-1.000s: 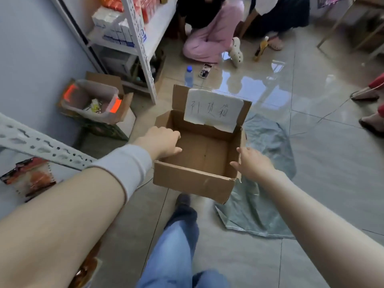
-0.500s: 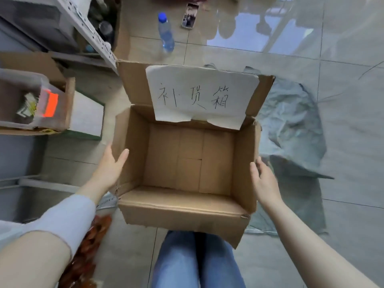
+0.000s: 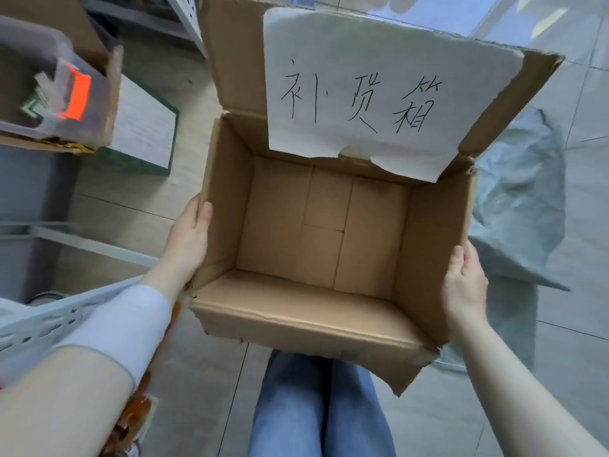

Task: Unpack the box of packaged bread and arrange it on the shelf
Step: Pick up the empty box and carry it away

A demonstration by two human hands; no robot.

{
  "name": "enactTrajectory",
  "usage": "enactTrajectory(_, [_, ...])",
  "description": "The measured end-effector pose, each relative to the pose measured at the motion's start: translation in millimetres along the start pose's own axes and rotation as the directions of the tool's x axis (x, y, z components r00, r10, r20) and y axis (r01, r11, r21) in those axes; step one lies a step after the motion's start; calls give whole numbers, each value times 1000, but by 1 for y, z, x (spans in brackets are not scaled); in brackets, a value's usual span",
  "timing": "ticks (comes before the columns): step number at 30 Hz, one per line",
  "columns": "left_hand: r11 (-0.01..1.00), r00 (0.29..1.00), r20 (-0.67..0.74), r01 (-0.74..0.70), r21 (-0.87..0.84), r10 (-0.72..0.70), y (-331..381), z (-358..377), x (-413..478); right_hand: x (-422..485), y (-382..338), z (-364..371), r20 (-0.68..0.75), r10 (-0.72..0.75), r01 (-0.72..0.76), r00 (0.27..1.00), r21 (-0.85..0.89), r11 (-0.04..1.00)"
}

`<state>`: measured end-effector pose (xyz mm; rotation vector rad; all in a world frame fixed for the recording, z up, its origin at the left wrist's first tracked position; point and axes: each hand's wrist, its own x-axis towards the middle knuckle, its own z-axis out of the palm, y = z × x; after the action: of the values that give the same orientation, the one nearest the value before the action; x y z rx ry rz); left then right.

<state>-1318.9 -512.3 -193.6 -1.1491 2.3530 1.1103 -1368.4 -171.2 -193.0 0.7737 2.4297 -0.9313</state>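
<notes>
Since the cardboard box (image 3: 323,225), empty and held above the legs (image 3: 316,407), is pressed between flat-fingered left hand (image 3: 189,232) and right hand (image 3: 464,282) on opposite walls, judged light, flexible, torn-rimmed; best gripped low.

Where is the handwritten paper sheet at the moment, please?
In the head view, the paper sheet sits upper centre, on the raised far flap of the cardboard box, which the left hand and right hand hold by its sides.

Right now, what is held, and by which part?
The cardboard box, pressed between flat palms: left hand on its left outer wall, right hand on its right outer wall.
</notes>
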Motion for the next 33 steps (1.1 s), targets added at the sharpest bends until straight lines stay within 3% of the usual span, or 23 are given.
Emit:
enactTrajectory(10, [990, 996, -65, 47, -131, -56, 0, -45, -134, -70, -14, -85, 61, -120, 125, 991, -88, 988])
enactTrajectory(17, [951, 945, -252, 138, -276, -210, 0, -73, -286, -122, -31, -150, 205, -327, 361, 923, -161, 918])
enactTrajectory(22, [903, 857, -368, 222, -369, -361, -34, -96, -404, -189, -50, -175, 344, -465, 551, 816, -218, 806])
enactTrajectory(25, [856, 787, -418, 258, -447, -455, -60, -108, -471, -242, -59, -174, 440, -552, 677, 708, -200, 709])
enactTrajectory(33, [632, 488, -437, 368, -682, -756, -166, -103, -653, -396, -31, -127, 678, -606, 883, 416, -141, 448])
